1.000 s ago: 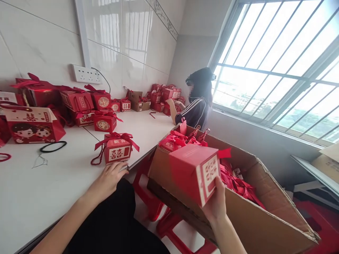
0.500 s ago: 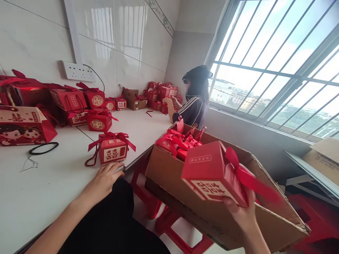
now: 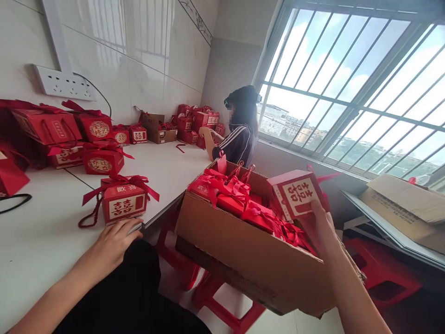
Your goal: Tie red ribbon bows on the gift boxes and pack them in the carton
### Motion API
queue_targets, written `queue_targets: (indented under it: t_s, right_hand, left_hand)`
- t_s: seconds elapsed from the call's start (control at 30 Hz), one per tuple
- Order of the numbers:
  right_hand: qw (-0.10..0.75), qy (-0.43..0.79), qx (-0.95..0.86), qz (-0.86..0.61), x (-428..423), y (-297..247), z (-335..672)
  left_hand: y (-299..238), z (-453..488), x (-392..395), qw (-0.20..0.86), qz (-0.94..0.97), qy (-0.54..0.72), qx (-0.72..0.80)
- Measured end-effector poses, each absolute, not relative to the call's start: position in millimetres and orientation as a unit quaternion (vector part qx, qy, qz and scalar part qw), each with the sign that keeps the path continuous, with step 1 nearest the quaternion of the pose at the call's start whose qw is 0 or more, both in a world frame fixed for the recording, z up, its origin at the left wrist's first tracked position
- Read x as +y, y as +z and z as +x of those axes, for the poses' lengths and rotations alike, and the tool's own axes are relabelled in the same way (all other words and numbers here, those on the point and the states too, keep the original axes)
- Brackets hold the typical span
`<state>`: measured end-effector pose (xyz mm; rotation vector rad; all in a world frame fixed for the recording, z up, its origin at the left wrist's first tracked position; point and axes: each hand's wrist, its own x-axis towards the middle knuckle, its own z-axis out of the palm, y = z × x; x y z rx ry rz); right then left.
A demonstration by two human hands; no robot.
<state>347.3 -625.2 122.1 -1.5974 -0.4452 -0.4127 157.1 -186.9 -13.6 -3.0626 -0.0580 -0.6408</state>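
Note:
A red gift box [image 3: 295, 195] with a cream double-happiness label is held in my right hand [image 3: 318, 222], tilted above the far right part of a cardboard carton [image 3: 243, 246]. Its ribbon trails behind it. Inside the carton sit several red gift boxes [image 3: 231, 202] with bright ribbons. My left hand [image 3: 113, 241] lies at the table's edge, fingers loosely laid over it and holding no box. Just beyond those fingers, another red gift box [image 3: 121, 204] with a ribbon bow and a twisted cord handle stands upright on the white table [image 3: 163, 162].
More red gift boxes [image 3: 99, 125] are stacked along the wall on the left. A co-worker [image 3: 239, 130] handles boxes at the table's far end, beside a small open carton [image 3: 160, 130]. Red stools [image 3: 222, 297] stand beneath. Flattened cardboard [image 3: 406, 204] rests at the right.
My right hand has moved the gift box farther away over the carton and turned it so its label faces me. The view has swung right; my left hand stays at the table's edge.

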Motion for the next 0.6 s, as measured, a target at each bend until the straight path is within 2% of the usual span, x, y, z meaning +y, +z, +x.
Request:
queue_targets:
  t_s: [0.07, 0.1, 0.17, 0.23, 0.37, 0.53, 0.6]
  right_hand:
    - [0.780, -0.022, -0.123, -0.613, -620.7, 128.1, 347.7]
    - [0.816, 0.044, -0.093, -0.569, -618.4, 131.4, 346.2]
    - [0.847, 0.127, -0.074, -0.510, -614.7, 136.4, 341.2]
    - [0.856, 0.159, -0.075, -0.485, -612.8, 138.7, 336.5]
    - [0.858, 0.130, -0.073, -0.491, -615.7, 136.6, 335.8]
    - [0.834, -0.025, -0.071, -0.547, -631.4, 129.3, 350.9]
    - [0.818, -0.048, -0.088, -0.566, -640.2, 127.9, 356.3]
  left_hand:
    - [-16.1, 157.9, -184.8, 0.004, -0.978, -0.210, -0.016]
    - [-17.8, 158.6, -183.3, 0.002, -0.977, -0.213, -0.014]
    - [-21.7, 160.2, -179.9, -0.003, -0.976, -0.217, -0.011]
    - [-25.1, 161.8, -177.1, -0.010, -0.976, -0.217, -0.010]
    - [-26.0, 162.2, -176.4, -0.009, -0.977, -0.213, -0.010]
    - [-19.5, 160.0, -181.1, 0.005, -0.978, -0.209, -0.010]
    - [-17.0, 159.7, -182.0, 0.003, -0.979, -0.205, -0.009]
